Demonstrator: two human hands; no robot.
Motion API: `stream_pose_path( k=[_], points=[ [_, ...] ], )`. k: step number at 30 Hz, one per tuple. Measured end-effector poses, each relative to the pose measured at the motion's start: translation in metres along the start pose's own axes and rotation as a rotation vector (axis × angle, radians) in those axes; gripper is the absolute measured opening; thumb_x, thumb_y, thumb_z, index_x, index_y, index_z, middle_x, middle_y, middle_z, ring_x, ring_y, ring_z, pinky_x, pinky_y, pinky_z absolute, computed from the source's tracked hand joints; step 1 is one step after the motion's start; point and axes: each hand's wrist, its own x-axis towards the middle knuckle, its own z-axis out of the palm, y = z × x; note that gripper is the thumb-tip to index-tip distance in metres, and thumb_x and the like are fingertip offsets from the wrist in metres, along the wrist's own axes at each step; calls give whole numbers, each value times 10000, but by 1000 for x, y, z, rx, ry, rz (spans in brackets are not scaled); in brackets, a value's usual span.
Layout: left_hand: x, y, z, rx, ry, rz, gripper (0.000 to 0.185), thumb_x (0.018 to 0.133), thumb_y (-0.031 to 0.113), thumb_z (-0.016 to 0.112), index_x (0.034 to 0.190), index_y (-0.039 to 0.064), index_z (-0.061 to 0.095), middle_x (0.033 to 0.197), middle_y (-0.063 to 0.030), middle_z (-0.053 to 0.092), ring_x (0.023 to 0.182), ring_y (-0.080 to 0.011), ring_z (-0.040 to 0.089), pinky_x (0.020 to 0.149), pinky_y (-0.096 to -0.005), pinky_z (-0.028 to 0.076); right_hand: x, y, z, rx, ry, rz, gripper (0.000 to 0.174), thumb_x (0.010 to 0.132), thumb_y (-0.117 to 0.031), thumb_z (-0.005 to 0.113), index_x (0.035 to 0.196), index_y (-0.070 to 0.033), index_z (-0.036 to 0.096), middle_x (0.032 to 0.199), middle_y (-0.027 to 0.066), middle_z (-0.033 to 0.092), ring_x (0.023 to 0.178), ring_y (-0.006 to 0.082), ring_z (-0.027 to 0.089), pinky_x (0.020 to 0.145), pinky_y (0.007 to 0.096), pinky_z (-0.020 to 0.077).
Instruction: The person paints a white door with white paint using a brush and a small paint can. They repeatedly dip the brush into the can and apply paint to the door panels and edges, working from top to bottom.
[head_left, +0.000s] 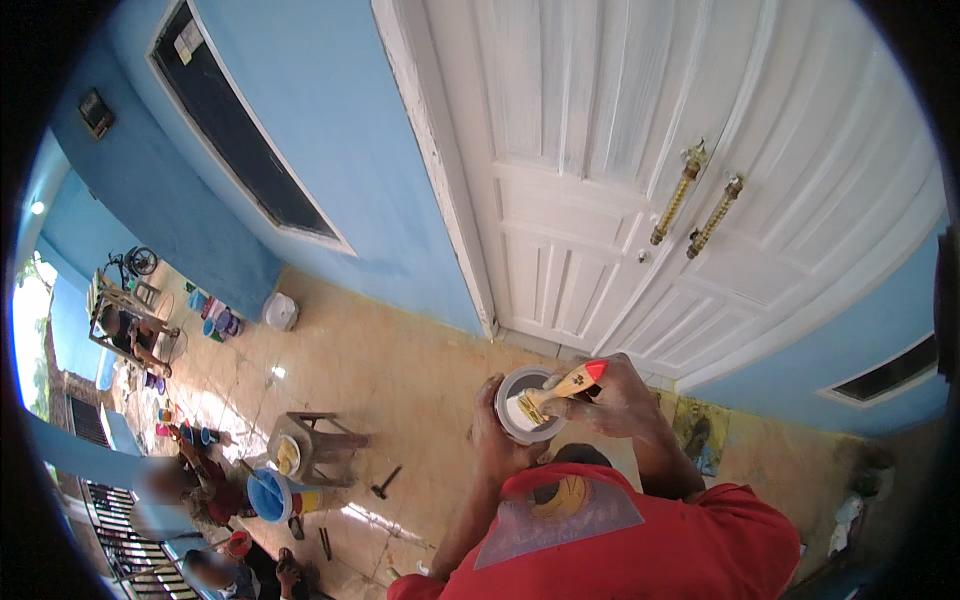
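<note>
My left hand (491, 435) is wrapped around a round paint tub (516, 385), held at chest height with white paint inside. In my right hand (619, 397) is a flat paintbrush (574, 381) with a wooden, red-tipped handle and a metal ferrule. Its bristles point down into the tub; how deep they sit in the paint I cannot tell. Before me stands a white panelled double door (559, 210). Streaky paint shows on its upper left panels. Two twisted brass-coloured pull handles, a left one (679, 195) and a right one (716, 217), flank the middle seam.
A stool (311, 431) stands on the tiled floor near a blue paint bucket (268, 499). A hammer (386, 482) lies close by. Other people sit at lower left, and another person (135, 334) is farther off. Paint-stained sheeting (701, 431) lies at the right.
</note>
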Motion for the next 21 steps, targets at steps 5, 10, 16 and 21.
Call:
stream_pose_path(
  k=[5, 10, 16, 21],
  points=[
    [4, 0, 3, -39, -7, 9, 1102, 670, 150, 951, 1544, -52, 311, 1462, -221, 561, 1377, -338, 590, 1194, -480, 462, -13, 15, -4, 400, 209, 79, 354, 901, -239, 921, 1080, 22, 762, 896, 23, 764, 763, 85, 661, 661, 281, 533],
    [9, 19, 2, -39, 26, -3, 1124, 640, 174, 986, 1531, -39, 336, 1459, -206, 568, 1371, -336, 591, 1187, -489, 466, -14, 56, 5, 594, 300, 187, 261, 927, -130, 870, 1076, -7, 694, 874, 71, 751, 651, 109, 632, 572, 275, 493],
    [28, 20, 9, -54, 4, -38, 1133, 694, 206, 998, 1561, -50, 314, 1505, -216, 517, 1399, -329, 567, 1193, -470, 467, -20, 72, 13, 1028, 468, 254, 224, 1069, -269, 736, 1044, -53, 684, 831, 83, 744, 577, 132, 616, 506, 285, 455],
    [54, 36, 22, -200, 46, -36, 1143, 706, 201, 995, 1581, -50, 304, 1508, -216, 501, 1410, -326, 551, 1199, -463, 461, -11, 92, 13, 1305, 515, 417, 294, 1056, -396, 747, 1062, -112, 670, 924, 76, 736, 633, 175, 640, 472, 310, 463]
  ],
)
